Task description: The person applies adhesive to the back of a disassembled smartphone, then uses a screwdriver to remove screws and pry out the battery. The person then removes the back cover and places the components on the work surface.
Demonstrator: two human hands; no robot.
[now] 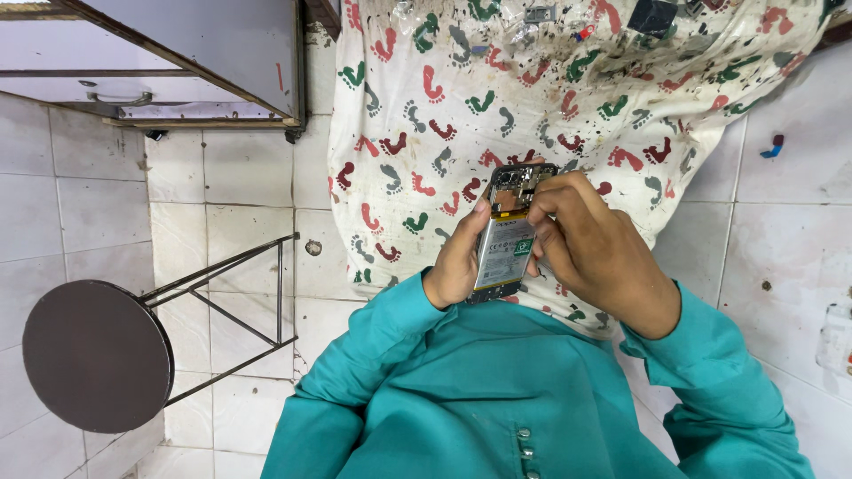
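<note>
The left hand (457, 262) is wrapped around an opened phone (506, 235), back cover off and battery showing. The right hand (595, 248) curls over its far end, fingertips on the exposed parts. Beyond lies a footprint-patterned cloth (532, 98) over the worktop; a round stool (98, 355) stands left on the tiled floor (222, 186).

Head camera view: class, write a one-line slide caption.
Left hand cradles an opened phone while right hand works at its top, above a footprint-patterned cloth.
</note>
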